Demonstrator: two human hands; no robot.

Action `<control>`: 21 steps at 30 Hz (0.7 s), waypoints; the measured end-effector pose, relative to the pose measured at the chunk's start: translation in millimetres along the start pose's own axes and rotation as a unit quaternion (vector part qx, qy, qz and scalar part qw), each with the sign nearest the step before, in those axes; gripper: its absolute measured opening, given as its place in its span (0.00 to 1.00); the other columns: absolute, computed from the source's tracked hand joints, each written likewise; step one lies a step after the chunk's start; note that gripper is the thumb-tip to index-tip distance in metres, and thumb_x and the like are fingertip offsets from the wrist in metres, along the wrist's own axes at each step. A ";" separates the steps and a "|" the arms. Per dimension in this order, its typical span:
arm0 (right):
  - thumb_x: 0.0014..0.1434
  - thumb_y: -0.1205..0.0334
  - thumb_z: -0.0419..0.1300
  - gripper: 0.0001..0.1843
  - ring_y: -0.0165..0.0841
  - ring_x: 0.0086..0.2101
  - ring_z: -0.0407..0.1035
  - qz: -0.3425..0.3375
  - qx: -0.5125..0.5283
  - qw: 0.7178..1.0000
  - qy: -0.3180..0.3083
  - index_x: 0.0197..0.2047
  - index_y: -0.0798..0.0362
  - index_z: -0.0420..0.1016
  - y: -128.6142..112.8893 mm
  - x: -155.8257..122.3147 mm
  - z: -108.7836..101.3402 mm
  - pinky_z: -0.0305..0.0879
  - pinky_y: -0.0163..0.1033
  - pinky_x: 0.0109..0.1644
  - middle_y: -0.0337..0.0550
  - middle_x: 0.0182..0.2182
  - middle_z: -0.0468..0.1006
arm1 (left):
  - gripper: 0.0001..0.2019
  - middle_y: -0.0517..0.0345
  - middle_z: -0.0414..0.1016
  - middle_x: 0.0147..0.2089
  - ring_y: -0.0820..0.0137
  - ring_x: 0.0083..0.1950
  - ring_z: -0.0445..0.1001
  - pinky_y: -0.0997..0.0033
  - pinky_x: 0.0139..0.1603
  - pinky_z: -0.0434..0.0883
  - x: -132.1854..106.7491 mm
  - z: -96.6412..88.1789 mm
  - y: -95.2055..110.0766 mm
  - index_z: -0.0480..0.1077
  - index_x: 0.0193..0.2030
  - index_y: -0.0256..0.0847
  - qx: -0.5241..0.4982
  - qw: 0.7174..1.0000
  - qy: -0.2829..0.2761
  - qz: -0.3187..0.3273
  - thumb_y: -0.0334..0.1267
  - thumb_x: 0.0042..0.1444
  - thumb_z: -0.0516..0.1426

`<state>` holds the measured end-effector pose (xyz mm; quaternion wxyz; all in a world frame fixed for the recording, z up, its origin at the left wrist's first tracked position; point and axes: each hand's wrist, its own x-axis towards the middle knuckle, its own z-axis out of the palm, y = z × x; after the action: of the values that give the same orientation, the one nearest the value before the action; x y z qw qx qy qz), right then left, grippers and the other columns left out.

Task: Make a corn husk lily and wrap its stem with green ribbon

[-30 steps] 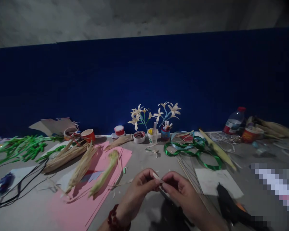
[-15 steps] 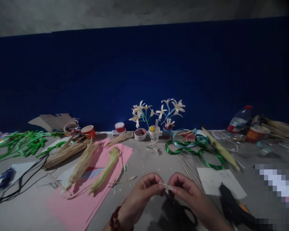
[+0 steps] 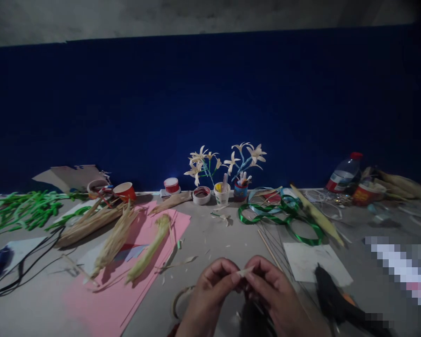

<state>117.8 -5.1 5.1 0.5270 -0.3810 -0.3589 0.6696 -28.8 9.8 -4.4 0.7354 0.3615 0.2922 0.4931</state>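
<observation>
Between my two hands is a small pale strip, probably a piece of corn husk. My left hand pinches its left end between thumb and fingers. On the other end, my right hand is closed with the thumb pressed against the curled fingers. Below them a dark shape shows in part; my hands hide most of it. Beside my left hand lies a thin ring, partly covered. A black glue gun rests to the right of my right hand.
Pink paper carries dried corn husks on the left. Husk flowers stand in cups at the back. Green ribbon and white paper lie to the right. A bottle and green pipe cleaners flank the table.
My hands have come closer together, and the pale strip between them now tilts up to the right. The ring beside my left hand has come into view. The whole view has shifted slightly.
</observation>
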 end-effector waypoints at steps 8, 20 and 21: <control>0.45 0.57 0.70 0.14 0.25 0.20 0.60 0.048 0.048 0.997 0.020 0.23 0.53 0.69 -5.4 -2.0 3.3 0.59 0.29 0.25 0.32 0.17 0.68 | 0.02 0.54 0.75 0.28 0.67 0.32 0.72 0.67 0.37 0.64 0.5 -3.7 -13.2 0.72 0.30 0.37 -0.114 0.992 -0.056 -0.023 0.31 0.51 0.60; 0.53 0.59 0.63 0.10 0.26 0.20 0.60 0.020 0.002 1.000 0.021 0.25 0.53 0.68 -2.6 -6.0 -0.6 0.61 0.30 0.25 0.33 0.18 0.68 | 0.04 0.56 0.72 0.25 0.69 0.30 0.69 0.68 0.36 0.62 -3.2 -0.5 -1.2 0.70 0.27 0.35 -0.059 0.997 -0.024 -0.036 0.31 0.49 0.61; 0.55 0.60 0.61 0.08 0.27 0.22 0.62 -0.011 -0.028 0.999 0.029 0.27 0.52 0.69 -1.6 -6.6 -2.3 0.62 0.30 0.26 0.34 0.20 0.69 | 0.05 0.56 0.72 0.24 0.69 0.29 0.69 0.69 0.36 0.62 -3.2 1.0 -0.3 0.70 0.26 0.35 -0.072 0.996 -0.020 -0.038 0.32 0.48 0.61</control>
<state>121.5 -11.2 6.4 0.5334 -0.4107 -0.3659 0.6426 -28.9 6.5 -3.8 0.7836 0.3059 0.2547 0.4771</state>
